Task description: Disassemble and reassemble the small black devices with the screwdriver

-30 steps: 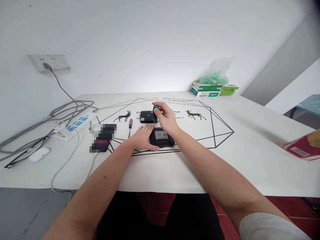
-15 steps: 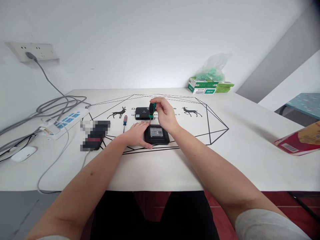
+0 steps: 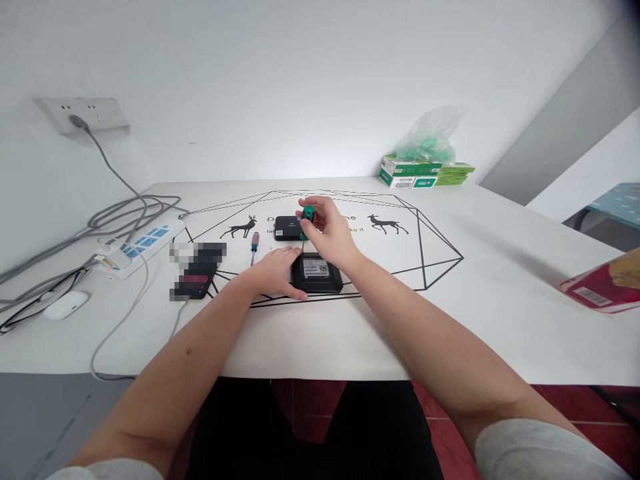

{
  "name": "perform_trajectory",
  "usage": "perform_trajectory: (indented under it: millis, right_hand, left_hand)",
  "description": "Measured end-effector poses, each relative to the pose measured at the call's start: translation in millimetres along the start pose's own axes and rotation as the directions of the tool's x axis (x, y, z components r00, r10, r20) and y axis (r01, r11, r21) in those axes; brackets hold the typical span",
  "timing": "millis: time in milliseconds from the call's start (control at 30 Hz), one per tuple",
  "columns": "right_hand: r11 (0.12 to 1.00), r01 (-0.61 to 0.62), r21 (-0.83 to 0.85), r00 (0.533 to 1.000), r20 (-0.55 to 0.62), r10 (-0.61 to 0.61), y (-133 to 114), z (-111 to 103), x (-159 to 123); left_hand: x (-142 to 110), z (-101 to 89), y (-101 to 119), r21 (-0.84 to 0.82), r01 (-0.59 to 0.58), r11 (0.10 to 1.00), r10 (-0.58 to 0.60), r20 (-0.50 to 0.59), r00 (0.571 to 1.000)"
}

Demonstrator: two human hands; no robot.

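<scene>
A square black device case (image 3: 321,284) lies on the table with a white label on its upper face. My left hand (image 3: 274,273) grips its left side, thumb along the front edge and fingers toward the back corner. My right hand (image 3: 327,230) is closed around the green and black handle of a screwdriver (image 3: 309,215). The screwdriver stands nearly upright, shaft down at the case's back left corner; its tip is hidden from sight. Behind lies a flat black piece (image 3: 286,228) with a small sticker, partly covered by my right hand and the screwdriver.
A second screwdriver (image 3: 255,241) lies left of my left hand. Farther left are a blurred-out phone (image 3: 203,270), a power strip (image 3: 150,243), grey cables and a white earbud case (image 3: 66,305). Green-white boxes (image 3: 413,170) stand at the back right; a red packet (image 3: 600,287) is far right.
The screwdriver's handle has tilted slightly and my right fingers have shifted around it, the thumb now lower on the near side. My left hand stays on the case. The view has moved a little.
</scene>
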State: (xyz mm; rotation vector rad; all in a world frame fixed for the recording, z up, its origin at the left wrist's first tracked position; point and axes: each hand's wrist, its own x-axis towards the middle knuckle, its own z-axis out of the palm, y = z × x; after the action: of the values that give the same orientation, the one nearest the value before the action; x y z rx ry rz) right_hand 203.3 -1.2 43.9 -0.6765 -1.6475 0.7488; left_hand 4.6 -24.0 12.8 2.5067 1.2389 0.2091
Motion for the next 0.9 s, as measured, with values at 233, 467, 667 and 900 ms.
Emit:
perform_trajectory:
  millis: [233,467,667,900]
  right_hand:
    - [0.953,0.153,-0.263,0.987,0.003,-0.158,6.0,-7.0,3.2]
    - [0.902,0.272,-0.336,0.959,0.016,-0.283,5.5,-9.4,5.2]
    - [0.975,0.079,-0.207,0.996,-0.024,-0.085,-4.3,-6.0,2.4]
    - [0.995,-0.028,-0.097,0.999,0.015,0.03,-5.4,-3.3,-2.2]
  left_hand:
    - [-1.0,1.7,-6.9,-0.04,-0.013,0.999,0.015,0.037,0.999]
    - [1.6,6.7,-18.8,-0.077,-0.028,0.997,0.031,0.037,0.999]
    - [0.1,7.4,-18.9,-0.071,-0.043,0.997,0.044,0.017,0.999]
    - [0.2,2.9,-15.6,-0.105,-0.039,0.994,0.042,0.026,0.999]
